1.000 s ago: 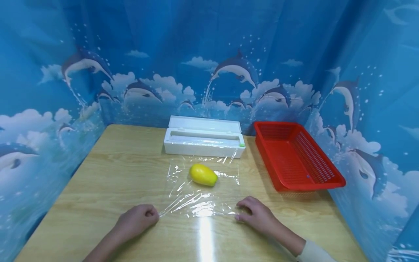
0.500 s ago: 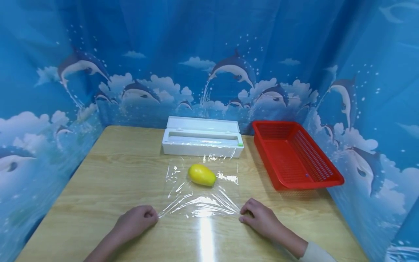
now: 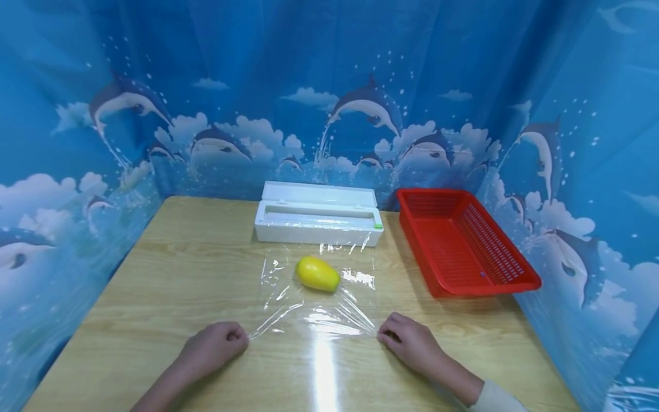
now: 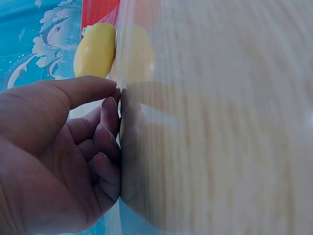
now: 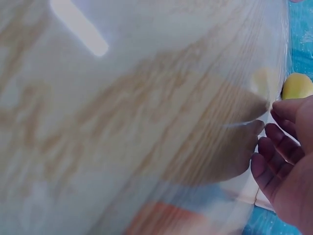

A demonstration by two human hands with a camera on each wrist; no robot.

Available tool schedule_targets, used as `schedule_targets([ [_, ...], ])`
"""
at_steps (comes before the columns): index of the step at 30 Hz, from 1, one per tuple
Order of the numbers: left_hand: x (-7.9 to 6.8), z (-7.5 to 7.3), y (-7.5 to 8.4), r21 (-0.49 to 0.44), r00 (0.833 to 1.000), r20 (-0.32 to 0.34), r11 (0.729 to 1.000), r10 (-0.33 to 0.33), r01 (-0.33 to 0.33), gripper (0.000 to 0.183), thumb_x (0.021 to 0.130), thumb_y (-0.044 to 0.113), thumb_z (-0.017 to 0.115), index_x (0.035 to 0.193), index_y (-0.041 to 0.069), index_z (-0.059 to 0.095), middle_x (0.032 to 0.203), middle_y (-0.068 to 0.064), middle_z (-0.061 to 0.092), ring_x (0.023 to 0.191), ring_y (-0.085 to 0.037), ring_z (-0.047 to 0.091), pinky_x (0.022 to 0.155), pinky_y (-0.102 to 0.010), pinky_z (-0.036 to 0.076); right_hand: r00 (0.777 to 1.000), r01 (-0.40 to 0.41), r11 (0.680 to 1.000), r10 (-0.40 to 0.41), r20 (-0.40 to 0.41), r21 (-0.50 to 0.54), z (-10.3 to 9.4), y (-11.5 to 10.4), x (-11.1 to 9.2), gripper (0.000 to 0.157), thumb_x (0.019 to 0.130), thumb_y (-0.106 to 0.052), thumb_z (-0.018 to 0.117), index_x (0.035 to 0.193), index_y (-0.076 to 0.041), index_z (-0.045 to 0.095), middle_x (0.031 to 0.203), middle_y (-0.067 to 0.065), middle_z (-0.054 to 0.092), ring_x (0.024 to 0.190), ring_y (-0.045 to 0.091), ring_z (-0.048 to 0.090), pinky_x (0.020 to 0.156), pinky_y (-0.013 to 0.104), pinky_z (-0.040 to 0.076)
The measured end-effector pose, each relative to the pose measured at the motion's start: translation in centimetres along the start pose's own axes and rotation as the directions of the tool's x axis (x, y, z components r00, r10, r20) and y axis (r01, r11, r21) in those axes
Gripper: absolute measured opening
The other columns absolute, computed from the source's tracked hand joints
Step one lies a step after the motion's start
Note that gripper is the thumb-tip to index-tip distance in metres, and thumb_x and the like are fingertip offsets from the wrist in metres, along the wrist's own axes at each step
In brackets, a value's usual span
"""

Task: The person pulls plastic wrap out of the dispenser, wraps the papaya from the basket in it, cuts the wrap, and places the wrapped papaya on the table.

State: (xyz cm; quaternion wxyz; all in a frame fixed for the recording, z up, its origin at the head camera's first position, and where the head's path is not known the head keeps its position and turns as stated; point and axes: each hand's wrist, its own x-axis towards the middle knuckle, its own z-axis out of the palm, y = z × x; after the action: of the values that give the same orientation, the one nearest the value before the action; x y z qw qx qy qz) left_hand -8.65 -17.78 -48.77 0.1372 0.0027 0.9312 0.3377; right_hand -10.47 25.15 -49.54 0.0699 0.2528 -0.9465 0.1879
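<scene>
Pinching the near corners of clear film (image 3: 319, 315) in the fingers (image 4: 110, 112) of left hand (image 3: 218, 343) and right hand (image 3: 409, 339), apparently to smooth it beneath a yellow fruit (image 3: 317, 274) resting toward its far side on the tabletop (image 3: 195, 269), and likely needing an even forward fold next.

This is a booth-like corner, screened by blue curtains (image 3: 288, 63) printed with leaping dolphins, white clouds and spray. They hang behind the far edge of a pale, wood-grain surface (image 3: 170, 280) and along its left and right sides. A long white streak of glare (image 3: 324, 377) shows the surface's shiny finish. The goods here are of a kitchen kind: a long white box (image 3: 319, 233) with its lid raised, a clear plastic film (image 3: 354, 313), an oval yellow fruit (image 3: 317, 274) and a rectangular red plastic basket (image 3: 448, 252). Whether the booth stands in a home or a lab cannot be told.
</scene>
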Motion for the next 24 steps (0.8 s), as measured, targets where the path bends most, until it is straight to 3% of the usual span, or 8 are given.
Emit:
schedule_targets([
  [6,0.0,-0.2,0.1,0.0,1.0,0.001,1.0,0.0,0.0,0.008,0.09,0.028,0.069,0.086,0.022,0.068,0.077,0.008,0.06,0.069,-0.013,0.052,0.065,-0.031,0.044,0.998,-0.06,0.996,0.058,0.023,0.073,-0.4,-0.1,0.0,0.009,0.09,-0.022,0.076,0.088,-0.026,0.069,0.084,-0.021,0.057,0.074,-0.006,0.05,0.064,0.021,0.048],
  [12,0.1,-0.4,-0.1,-0.031,1.0,0.017,1.0,-0.002,0.003,0.008,0.09,0.029,0.07,0.086,0.023,0.069,0.081,0.009,0.063,0.075,-0.011,0.055,0.071,-0.032,0.048,0.987,-0.157,0.969,0.147,0.068,0.192,-1.2,-0.1,0.4,0.012,0.091,-0.018,0.074,0.088,-0.026,0.067,0.084,-0.019,0.056,0.074,-0.003,0.051,0.065,0.019,0.048],
  [18,0.2,-0.9,0.1,-0.147,1.0,0.029,0.989,0.012,-0.008,0.008,0.091,0.027,0.071,0.09,0.019,0.07,0.087,0.006,0.066,0.081,-0.012,0.057,0.074,-0.033,0.05,0.991,-0.132,0.97,0.133,0.008,0.202,-1.9,0.2,1.2,0.018,0.09,-0.01,0.074,0.086,-0.025,0.065,0.081,-0.018,0.054,0.072,-0.003,0.051,0.062,0.018,0.048],
  [24,0.5,-1.5,0.4,-0.269,1.0,0.023,0.963,0.014,-0.007,0.011,0.094,0.023,0.069,0.098,0.013,0.071,0.082,-0.002,0.063,0.069,-0.017,0.057,0.058,-0.026,0.05,0.989,-0.131,0.967,0.144,-0.045,0.217,-2.6,0.4,1.7,0.012,0.091,-0.011,0.073,0.087,-0.021,0.067,0.082,-0.017,0.055,0.072,-0.002,0.052,0.062,0.019,0.049],
])
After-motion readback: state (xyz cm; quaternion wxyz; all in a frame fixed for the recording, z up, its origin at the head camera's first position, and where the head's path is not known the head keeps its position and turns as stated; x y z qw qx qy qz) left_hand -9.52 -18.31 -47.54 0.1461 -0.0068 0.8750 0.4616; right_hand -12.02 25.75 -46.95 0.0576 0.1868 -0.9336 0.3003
